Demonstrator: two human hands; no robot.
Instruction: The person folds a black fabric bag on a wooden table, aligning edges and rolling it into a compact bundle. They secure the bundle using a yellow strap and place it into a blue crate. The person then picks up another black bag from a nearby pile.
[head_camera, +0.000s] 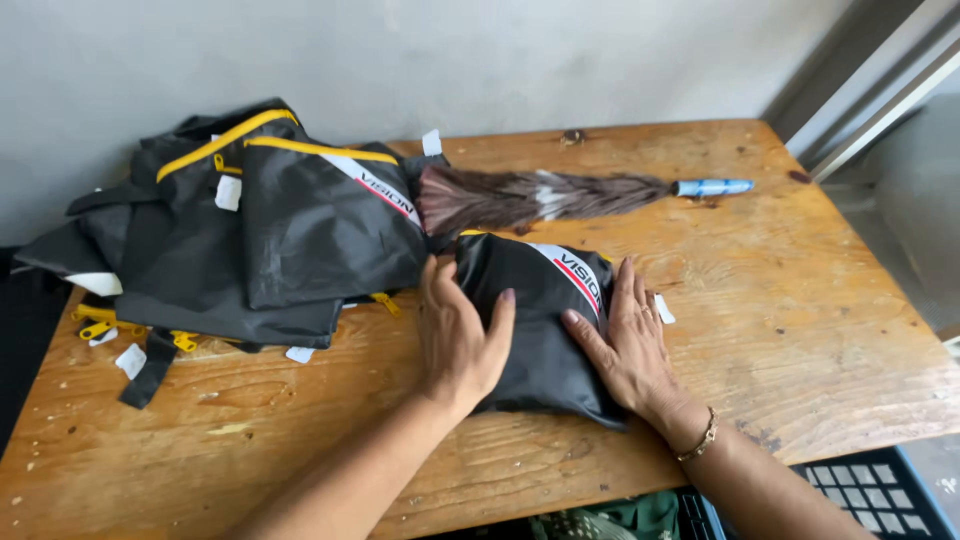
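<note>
Black folded fabric bag (545, 325) lies near the table's (800, 300) front edge, pinned flat by left hand (462, 335) and right hand (628, 348), fingers spread, grasping nothing, apparently holding its fold; unfolded pile (250, 230) sits far left.

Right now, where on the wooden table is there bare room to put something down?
Bare wood lies right of the right hand, below the feather duster, out to the table edge. Another patch runs along the near edge, left of the left hand. The far left is crowded with a pile of black bags.
</note>
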